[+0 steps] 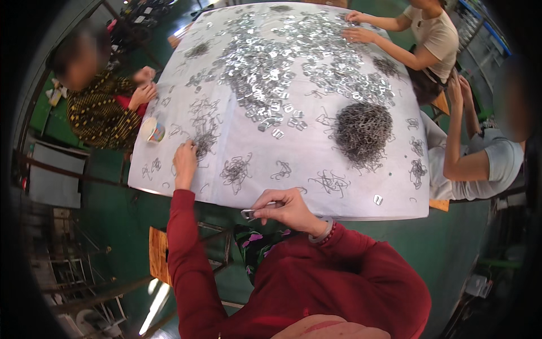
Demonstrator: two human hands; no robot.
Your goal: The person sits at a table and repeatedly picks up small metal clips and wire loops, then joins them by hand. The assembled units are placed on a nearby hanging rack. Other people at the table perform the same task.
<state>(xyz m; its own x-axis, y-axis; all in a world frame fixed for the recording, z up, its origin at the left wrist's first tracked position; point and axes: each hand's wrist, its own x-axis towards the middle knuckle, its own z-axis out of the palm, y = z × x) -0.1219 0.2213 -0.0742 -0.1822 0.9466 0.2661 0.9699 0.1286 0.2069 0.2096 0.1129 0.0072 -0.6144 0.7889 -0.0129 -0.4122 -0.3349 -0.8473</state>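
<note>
My left hand (184,161) reaches out over the white table (316,186) and its fingers touch a small tangle of dark wire clips (204,141). My right hand (285,208) is near the table's front edge, fingers closed on a small shiny metal piece (248,214). A big round heap of wire clips (362,131) lies to the right of centre. A broad spread of shiny flat metal pieces (271,68) covers the far half of the table. Smaller wire bunches (236,169) lie between my hands.
A person in a patterned top sits at the left edge, hands (144,85) on the table. Another person works at the far right corner, hands (358,28) in the metal pieces. A third person sits at the right. A small cup (152,130) stands near the left edge. Wooden stool (160,254) below.
</note>
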